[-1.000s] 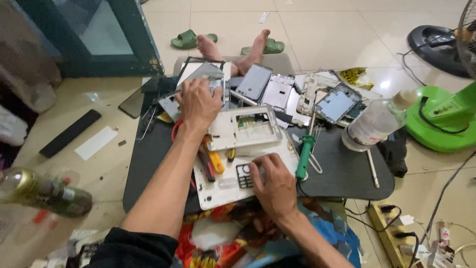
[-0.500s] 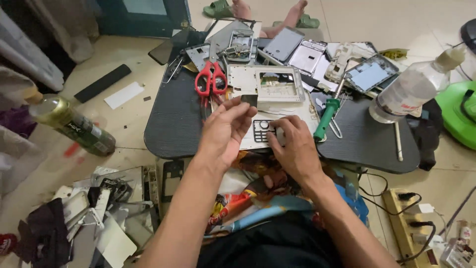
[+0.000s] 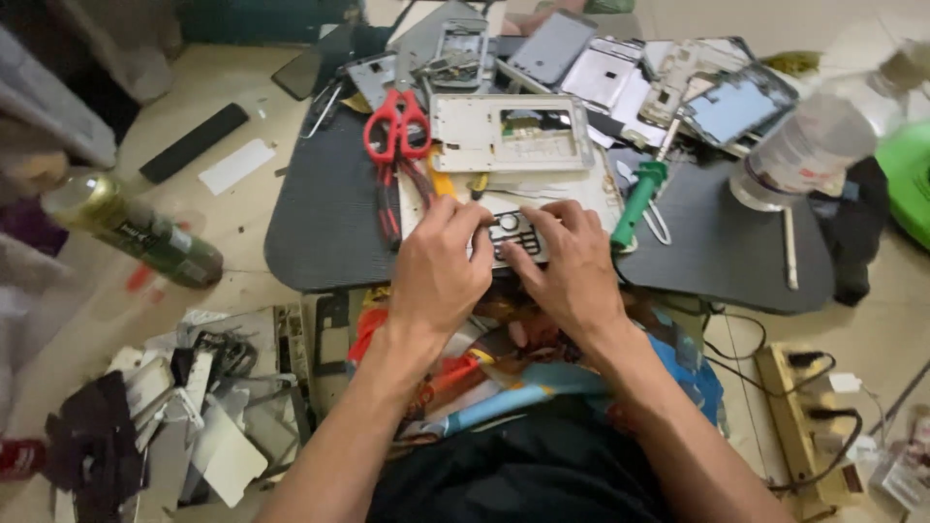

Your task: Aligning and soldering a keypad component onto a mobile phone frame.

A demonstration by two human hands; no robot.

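Both my hands rest on a small keypad phone [image 3: 511,232] at the near edge of a dark work mat [image 3: 320,228]. My left hand [image 3: 441,266] grips its left side with thumb and fingers. My right hand [image 3: 572,266] holds its right side, fingers curled over the keys. The phone lies on a white panel [image 3: 596,189]. Just beyond it sits a white phone frame [image 3: 511,133] with a cut-out window. Red-handled scissors [image 3: 395,131] lie to the left of the frame.
A green-handled screwdriver [image 3: 635,194] lies right of my hands. Several dismantled phones and screens [image 3: 678,87] crowd the mat's far side. A clear plastic bottle [image 3: 823,136] stands at right, a green can [image 3: 136,232] at left, scrap parts [image 3: 184,397] on the floor, a power strip [image 3: 809,416] at lower right.
My left hand came back from the far side of the mat and joined my right on the keypad phone. The view dropped closer to the mat.
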